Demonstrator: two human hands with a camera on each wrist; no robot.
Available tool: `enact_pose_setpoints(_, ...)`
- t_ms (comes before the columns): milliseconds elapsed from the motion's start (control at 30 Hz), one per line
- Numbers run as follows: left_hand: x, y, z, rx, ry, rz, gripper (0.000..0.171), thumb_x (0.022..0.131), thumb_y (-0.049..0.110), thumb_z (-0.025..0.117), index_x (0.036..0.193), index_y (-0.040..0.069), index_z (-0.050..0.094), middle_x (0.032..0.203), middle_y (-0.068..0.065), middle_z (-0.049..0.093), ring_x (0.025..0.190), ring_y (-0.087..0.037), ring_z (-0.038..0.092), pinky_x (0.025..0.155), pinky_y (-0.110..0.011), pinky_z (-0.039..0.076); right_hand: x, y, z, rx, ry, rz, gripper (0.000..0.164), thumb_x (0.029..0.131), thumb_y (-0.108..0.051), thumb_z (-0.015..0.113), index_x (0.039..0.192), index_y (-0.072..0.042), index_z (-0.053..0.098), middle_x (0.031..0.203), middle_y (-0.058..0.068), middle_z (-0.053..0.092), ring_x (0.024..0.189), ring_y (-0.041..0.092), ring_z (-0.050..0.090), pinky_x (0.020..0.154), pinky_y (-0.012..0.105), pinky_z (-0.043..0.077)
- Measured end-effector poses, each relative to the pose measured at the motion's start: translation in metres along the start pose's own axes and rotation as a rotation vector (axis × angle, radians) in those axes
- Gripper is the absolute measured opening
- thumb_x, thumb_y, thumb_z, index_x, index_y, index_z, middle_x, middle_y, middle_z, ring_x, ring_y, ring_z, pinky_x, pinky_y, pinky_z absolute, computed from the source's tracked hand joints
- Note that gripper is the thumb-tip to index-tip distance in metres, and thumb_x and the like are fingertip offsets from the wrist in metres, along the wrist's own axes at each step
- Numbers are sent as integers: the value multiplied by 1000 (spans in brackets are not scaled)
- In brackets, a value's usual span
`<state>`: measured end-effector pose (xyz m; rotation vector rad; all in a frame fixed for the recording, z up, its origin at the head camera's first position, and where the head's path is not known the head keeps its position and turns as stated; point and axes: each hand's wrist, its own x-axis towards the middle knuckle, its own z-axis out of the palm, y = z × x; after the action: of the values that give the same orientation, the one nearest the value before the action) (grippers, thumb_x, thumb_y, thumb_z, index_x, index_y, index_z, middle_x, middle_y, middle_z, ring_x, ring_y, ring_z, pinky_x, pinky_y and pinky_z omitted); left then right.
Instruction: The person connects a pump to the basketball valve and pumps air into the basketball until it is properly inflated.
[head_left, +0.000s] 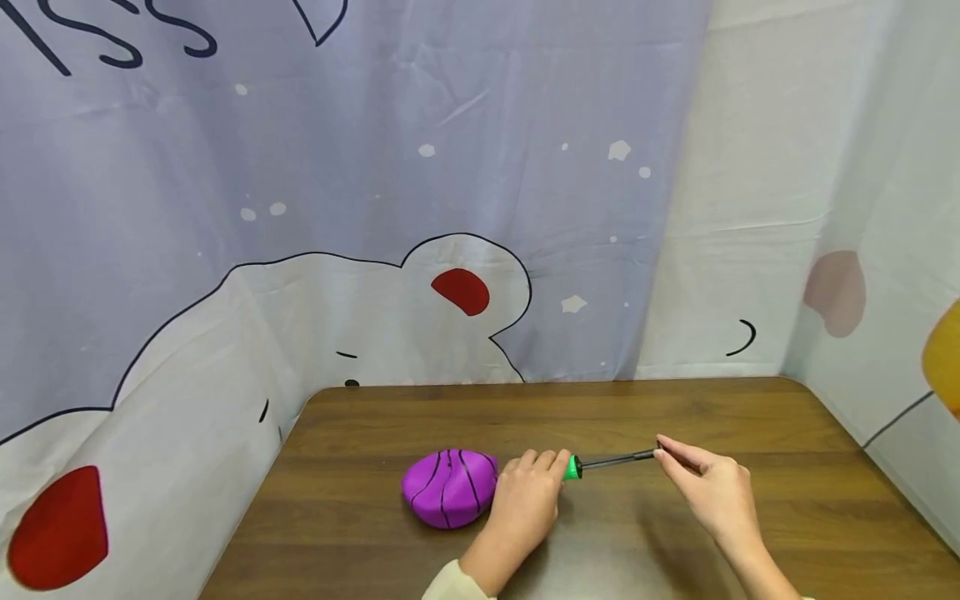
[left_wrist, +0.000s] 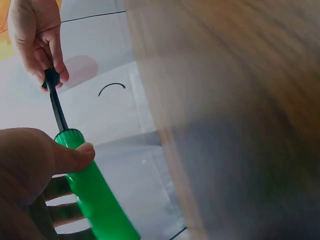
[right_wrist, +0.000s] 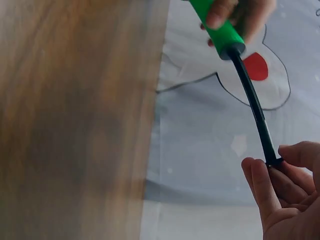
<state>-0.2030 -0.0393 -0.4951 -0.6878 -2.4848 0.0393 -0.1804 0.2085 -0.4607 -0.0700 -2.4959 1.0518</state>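
Observation:
In the head view my left hand [head_left: 528, 493] grips the green barrel of a hand pump [left_wrist: 102, 200], held above the wooden table. The thin black rod [right_wrist: 249, 90] extends out of the barrel toward the right. My right hand [head_left: 716, 487] pinches the rod's dark far end between thumb and fingers. A purple ball [head_left: 448, 490] with black lines, flattened and looking partly deflated, lies on the table just left of my left hand. Whether the pump's other end reaches the ball is hidden behind that hand.
The brown wooden table [head_left: 360, 558] has rounded back corners. Behind it hangs a printed cloth [head_left: 465, 167] with cartoon drawings, and more cloth [head_left: 885, 208] hangs along the right side.

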Motion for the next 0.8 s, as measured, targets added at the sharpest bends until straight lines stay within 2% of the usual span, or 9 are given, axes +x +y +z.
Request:
enact_pose_setpoints(100,2,1,0,15,-12,4,52,80,25,83,129,18,66,115,5,72,97,-17,66,80,-34,57,-5,-5,12,-1,19,-26,26,91,-35,76,112,-21,80,98,1,78,88,13,72,65,27,56)
enact_pose_setpoints(200,4,2,-2,18,-16,2,55,77,20,83,129,17,65,115,4,71,100,-20,66,83,-37,57,-9,-11,27,16,30,-54,22,89,-28,78,109,-18,81,94,0,79,89,19,73,68,31,59)
enact_pose_setpoints(367,5,4,-3,18,-20,5,55,77,22,84,129,17,66,115,4,72,100,-20,67,84,-36,57,-13,-24,50,91,21,-96,22,86,-20,81,107,-14,81,92,1,78,84,16,74,67,21,58)
enact_pose_setpoints(467,5,4,-3,13,-24,-2,52,81,27,83,130,18,67,116,5,72,99,-18,68,86,-34,58,-15,-29,58,174,-34,-105,25,85,-18,82,109,-10,80,96,6,78,83,19,76,65,18,58)
enact_pose_setpoints(533,3,3,-3,3,-18,-6,50,84,29,81,130,20,67,117,6,72,100,-16,67,87,-33,58,-16,-30,60,224,-70,-82,27,85,-18,82,109,-9,79,98,8,78,82,20,76,65,17,59)
enact_pose_setpoints(667,0,-1,-2,-23,0,4,47,84,30,80,130,25,67,114,8,71,98,-14,65,86,-33,57,-19,-27,57,268,-88,-35,26,84,-20,83,108,-9,80,96,8,78,80,14,76,64,15,58)
enact_pose_setpoints(800,-1,-3,0,-45,3,2,48,84,32,80,129,28,64,112,9,70,96,-14,64,83,-33,56,-16,-18,47,235,-37,-46,23,84,-18,83,106,-11,81,91,6,78,75,-6,70,63,10,54)
